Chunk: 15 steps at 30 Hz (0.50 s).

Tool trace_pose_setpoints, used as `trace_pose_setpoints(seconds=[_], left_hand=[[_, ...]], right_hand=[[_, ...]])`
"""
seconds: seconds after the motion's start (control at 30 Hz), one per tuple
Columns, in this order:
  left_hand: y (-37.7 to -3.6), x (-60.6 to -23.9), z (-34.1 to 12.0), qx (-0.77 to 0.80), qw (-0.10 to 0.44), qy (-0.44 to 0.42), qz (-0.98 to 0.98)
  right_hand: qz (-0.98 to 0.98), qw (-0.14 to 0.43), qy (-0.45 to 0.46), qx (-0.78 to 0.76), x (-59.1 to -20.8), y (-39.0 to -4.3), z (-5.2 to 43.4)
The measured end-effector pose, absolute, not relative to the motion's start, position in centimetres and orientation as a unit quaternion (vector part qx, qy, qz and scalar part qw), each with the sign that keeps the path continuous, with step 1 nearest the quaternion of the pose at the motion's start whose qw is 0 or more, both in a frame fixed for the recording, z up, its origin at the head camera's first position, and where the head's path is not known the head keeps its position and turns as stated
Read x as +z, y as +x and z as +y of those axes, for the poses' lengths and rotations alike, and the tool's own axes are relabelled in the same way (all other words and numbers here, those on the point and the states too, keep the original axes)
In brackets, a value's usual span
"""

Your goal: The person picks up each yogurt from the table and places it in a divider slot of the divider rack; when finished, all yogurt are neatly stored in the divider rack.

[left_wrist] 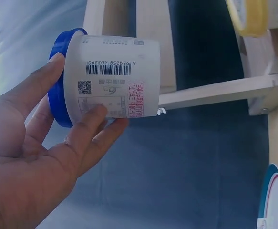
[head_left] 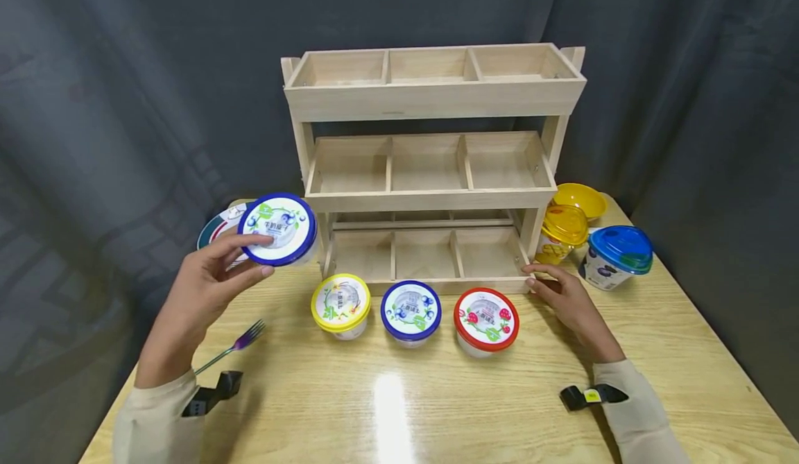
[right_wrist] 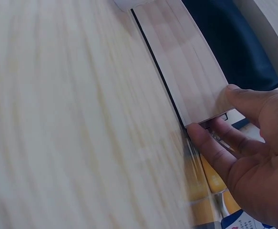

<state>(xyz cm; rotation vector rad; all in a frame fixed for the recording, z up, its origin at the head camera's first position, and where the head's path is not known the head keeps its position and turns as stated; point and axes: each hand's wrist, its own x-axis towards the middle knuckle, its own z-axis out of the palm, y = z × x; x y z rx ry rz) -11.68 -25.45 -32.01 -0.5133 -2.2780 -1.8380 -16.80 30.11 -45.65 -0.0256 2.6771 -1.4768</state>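
Three lidded cups (head_left: 410,313) are lined up mid-table. A blue-lidded cup (head_left: 278,229) is gripped in the left hand (head_left: 200,290), raised above the table's left edge. The rack's (head_left: 431,173) lower right corner is touched by the right hand (head_left: 571,304), fingers relaxed.

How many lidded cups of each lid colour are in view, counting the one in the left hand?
Blue lid: 3 - held in the left hand, middle of the front row, far right
Yellow lid: 2 -
Red lid: 1 -
Total: 6
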Motion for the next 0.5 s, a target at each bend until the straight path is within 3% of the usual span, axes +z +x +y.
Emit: trace_pose_setpoints(seconds=[0.5], left_hand=[[-13.4, -30.2, -24.2, -0.633, 0.106, -0.179, -0.746]], right_hand=[[0.864, 0.031, -0.004, -0.502, -46.0, -16.9, 30.0]])
